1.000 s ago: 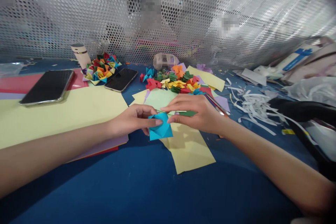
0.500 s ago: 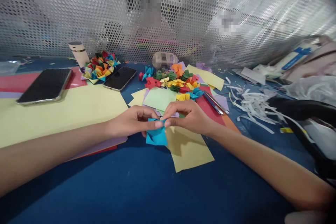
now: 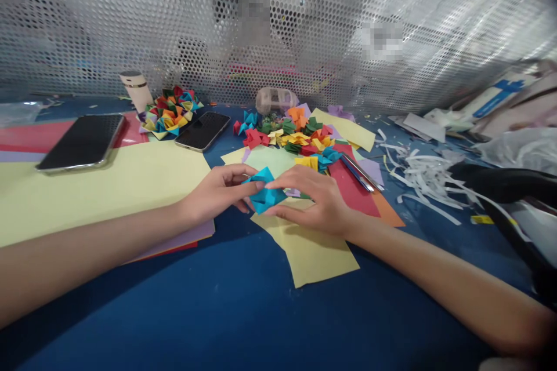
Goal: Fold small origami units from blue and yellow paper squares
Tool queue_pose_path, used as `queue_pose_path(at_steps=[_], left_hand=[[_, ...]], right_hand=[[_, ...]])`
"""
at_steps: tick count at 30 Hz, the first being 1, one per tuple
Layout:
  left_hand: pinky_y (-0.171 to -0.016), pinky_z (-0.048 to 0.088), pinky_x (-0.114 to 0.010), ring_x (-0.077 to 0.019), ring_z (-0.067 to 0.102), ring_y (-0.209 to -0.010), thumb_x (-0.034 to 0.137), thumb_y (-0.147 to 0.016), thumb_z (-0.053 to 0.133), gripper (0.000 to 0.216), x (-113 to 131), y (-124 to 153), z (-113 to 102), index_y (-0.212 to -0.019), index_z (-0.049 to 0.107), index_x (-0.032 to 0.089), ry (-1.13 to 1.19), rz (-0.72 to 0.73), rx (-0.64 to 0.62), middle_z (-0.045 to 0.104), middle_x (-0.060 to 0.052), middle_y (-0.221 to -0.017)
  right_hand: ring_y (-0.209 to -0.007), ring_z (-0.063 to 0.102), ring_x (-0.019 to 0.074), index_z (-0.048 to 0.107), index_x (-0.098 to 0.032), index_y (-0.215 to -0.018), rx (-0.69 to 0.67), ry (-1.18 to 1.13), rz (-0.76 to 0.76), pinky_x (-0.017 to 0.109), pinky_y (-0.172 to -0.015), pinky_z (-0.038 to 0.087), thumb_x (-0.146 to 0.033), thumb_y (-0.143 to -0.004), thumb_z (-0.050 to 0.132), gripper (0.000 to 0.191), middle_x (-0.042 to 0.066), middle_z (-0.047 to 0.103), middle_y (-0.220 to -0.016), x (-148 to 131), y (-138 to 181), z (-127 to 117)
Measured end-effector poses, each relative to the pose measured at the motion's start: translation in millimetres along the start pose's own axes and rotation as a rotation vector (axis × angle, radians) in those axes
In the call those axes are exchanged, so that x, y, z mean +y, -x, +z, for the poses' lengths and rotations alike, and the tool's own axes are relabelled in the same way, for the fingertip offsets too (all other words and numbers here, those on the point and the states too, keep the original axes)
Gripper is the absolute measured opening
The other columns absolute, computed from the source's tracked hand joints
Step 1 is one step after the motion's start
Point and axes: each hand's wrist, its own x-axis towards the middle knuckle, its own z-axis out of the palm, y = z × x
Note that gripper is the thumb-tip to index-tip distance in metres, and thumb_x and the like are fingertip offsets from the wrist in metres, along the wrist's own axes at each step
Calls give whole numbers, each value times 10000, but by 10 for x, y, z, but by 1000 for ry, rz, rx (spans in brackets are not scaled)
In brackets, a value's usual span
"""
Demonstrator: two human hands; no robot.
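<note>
At left, a smartphone lies partly on pale yellow sheets. The left hand pinches the turquoise folded paper between thumb and fingers, probably so that its layers stay together. The right hand holds its right side narrowly (perhaps for steadying it), above a yellow paper piece. Farther right, white paper strips lie heaped, well apart.

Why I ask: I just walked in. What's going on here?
A person has a small piece of folded blue paper over the table, the left hand on one side and the right hand on the other. Beyond the hands lie many colourful paper pieces, with a phone to their left. White paper strips lie off to the right.
</note>
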Motion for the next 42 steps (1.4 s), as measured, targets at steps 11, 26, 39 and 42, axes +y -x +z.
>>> queue_pose_path(at_steps=[11, 26, 39, 42], left_hand=[[-705, 573, -237, -157, 669, -876, 235, -722, 784, 593, -49, 74, 62, -1228, 480, 185, -117, 311, 138, 652, -34, -986], [-675, 594, -237, -152, 660, -795, 323, -720, 780, 277, -40, 93, 42, -956, 730, 186, -340, 293, 259, 698, -43, -957], [-755, 607, -282, -190, 703, -856, 309, -723, 771, 246, -26, 103, 60, -941, 748, 198, -346, 252, 227, 749, -36, -951], [-780, 601, -284, -186, 710, -852, 293, -731, 769, 266, -33, 96, 52, -970, 719, 187, -301, 237, 199, 753, -33, -916]], right_hand=[[-776, 662, 161, 693, -210, -1008, 222, 54, 294, 282, -711, 543, -343, -743, 800, 315, 26, 723, -880, 18, 78, 94], [-806, 637, 168, 727, -204, -1029, 218, 61, 171, 306, -717, 534, -288, -774, 778, 274, 45, 679, -864, 42, 113, 154], [-855, 653, 171, 731, -210, -1029, 162, -8, 191, 302, -743, 547, -278, -799, 755, 241, 64, 683, -928, 29, 113, 140], [-843, 664, 172, 733, -215, -1008, 160, -23, 222, 300, -735, 553, -280, -787, 765, 233, 61, 700, -925, 19, 100, 133]])
